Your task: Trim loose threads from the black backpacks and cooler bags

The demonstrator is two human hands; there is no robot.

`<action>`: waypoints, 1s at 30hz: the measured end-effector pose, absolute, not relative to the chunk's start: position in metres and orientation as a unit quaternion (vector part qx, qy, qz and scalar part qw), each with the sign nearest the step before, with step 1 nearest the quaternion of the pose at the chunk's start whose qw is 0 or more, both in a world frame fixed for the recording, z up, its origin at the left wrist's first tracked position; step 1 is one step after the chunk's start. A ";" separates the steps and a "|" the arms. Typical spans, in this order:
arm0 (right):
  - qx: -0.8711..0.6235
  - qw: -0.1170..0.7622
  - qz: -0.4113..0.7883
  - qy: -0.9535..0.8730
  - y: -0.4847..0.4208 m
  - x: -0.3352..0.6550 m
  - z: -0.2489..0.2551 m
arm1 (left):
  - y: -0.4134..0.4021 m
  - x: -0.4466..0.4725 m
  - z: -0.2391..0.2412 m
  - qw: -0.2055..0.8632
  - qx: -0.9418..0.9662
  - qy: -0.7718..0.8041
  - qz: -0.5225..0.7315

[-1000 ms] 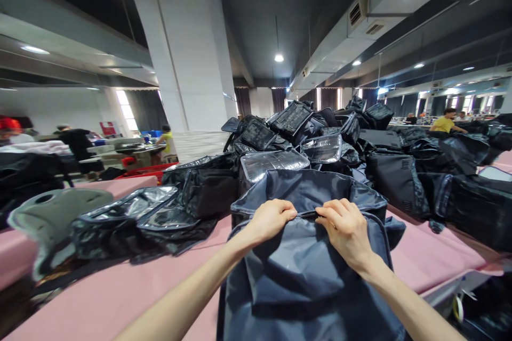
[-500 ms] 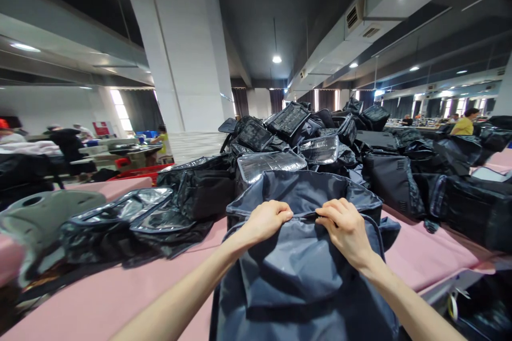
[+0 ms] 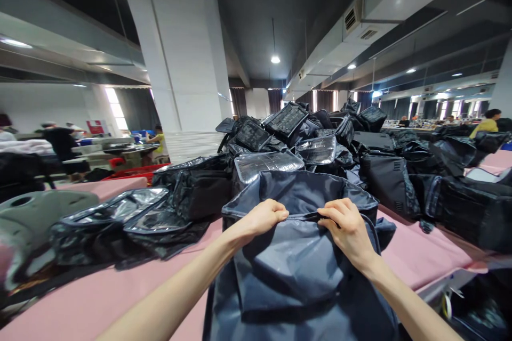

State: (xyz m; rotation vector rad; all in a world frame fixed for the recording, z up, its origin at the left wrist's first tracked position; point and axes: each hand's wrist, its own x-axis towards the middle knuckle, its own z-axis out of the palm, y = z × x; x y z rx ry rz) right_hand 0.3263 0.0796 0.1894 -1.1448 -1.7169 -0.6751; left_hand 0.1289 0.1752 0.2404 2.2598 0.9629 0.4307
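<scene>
Right in front of me stands a large dark navy fabric bag (image 3: 292, 272), its top open and its lining showing. My left hand (image 3: 266, 218) pinches the bag's edge seam left of the middle. A short way to the right, my right hand (image 3: 346, 226) grips the same edge between thumb and fingers. The stretch of edge between the two hands is pulled fairly straight. Whether a zipper runs along this edge is too small to tell.
Behind the bag rises a heap of black bags (image 3: 288, 122), some with silvery lining. Open bags (image 3: 132, 218) lie on the left of the pink table (image 3: 132, 298). A grey plastic chair back (image 3: 48, 208) is at far left. A white pillar (image 3: 180, 53) stands behind. Other people work in the distance.
Both hands keep their pinch on the bag's edge, with the right hand barely shifted. The view has turned slightly to the right. A person in yellow far off at right has moved a little.
</scene>
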 end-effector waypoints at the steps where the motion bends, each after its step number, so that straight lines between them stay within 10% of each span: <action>1: -0.465 0.467 -0.270 -0.702 0.081 0.326 0.190 | 0.175 0.129 0.240 0.320 0.858 0.366 0.165; 30: -0.435 0.471 -0.236 -0.730 0.086 0.325 0.192 | 0.174 0.126 0.237 0.306 0.863 0.362 0.173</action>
